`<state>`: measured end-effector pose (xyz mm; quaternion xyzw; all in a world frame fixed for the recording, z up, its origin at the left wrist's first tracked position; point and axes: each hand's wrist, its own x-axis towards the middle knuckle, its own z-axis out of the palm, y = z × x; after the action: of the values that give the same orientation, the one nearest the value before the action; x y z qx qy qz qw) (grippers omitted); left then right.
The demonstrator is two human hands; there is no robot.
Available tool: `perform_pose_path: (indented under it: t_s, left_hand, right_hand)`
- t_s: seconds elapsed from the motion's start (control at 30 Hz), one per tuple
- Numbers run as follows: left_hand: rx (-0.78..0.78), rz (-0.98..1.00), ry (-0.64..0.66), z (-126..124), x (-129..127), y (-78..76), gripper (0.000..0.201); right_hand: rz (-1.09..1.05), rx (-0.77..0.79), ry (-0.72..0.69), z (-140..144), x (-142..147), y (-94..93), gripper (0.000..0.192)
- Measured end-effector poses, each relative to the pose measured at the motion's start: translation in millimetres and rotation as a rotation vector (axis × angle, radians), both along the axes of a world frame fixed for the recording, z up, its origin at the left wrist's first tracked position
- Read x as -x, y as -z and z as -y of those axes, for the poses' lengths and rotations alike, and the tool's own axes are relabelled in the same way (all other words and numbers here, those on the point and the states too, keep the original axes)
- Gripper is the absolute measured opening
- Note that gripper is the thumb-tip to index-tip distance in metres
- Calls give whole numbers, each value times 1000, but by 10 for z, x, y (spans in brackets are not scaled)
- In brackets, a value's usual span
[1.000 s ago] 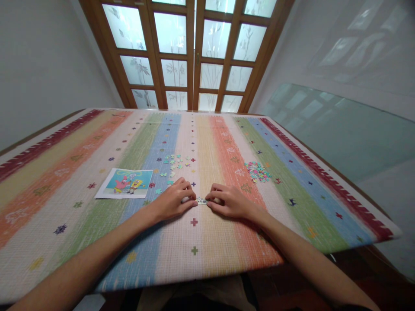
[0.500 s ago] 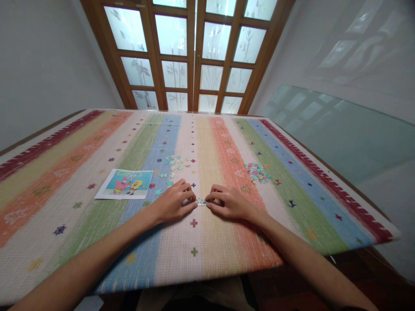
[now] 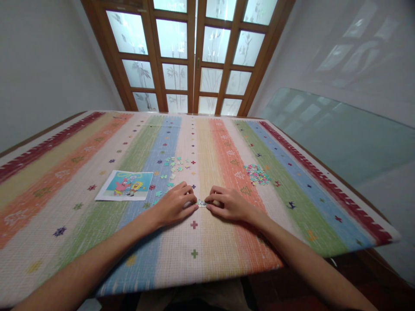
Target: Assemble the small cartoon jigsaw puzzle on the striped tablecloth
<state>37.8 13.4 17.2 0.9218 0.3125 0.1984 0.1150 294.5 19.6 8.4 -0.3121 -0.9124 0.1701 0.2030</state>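
My left hand (image 3: 175, 203) and my right hand (image 3: 227, 203) rest on the striped tablecloth (image 3: 207, 242), fingertips meeting over a small cluster of joined puzzle pieces (image 3: 201, 203). Both hands pinch that cluster from either side, with the fingers curled. A cartoon reference picture (image 3: 126, 185) lies flat to the left of my left hand. Loose turquoise puzzle pieces (image 3: 173, 164) are scattered just beyond my left hand. A denser pile of mixed-colour puzzle pieces (image 3: 257, 172) sits beyond my right hand.
The table's near edge (image 3: 207, 283) runs just below my forearms. A wooden door with frosted glass panes (image 3: 194, 56) stands behind the far edge. A glass panel (image 3: 340, 134) leans along the right wall.
Both hands stay on the small cluster of pieces with only tiny finger shifts. The view has tipped slightly, so everything sits a few pixels lower.
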Motion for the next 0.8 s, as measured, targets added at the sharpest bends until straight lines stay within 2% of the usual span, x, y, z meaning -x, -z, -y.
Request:
perform_pose_path:
  t_s: [0.47, 0.6, 0.8]
  left_hand:
    - [-25, 45, 48, -2, -27, 50, 17]
    - [15, 75, 49, -1, -20, 34, 15]
    - [27, 135, -17, -179, 148, -23, 19]
  right_hand:
    - [-78, -19, -30, 5, 15, 28, 18]
    - [-111, -17, -28, 6, 10, 4, 17]
    - [-117, 0, 13, 0, -31, -79, 14]
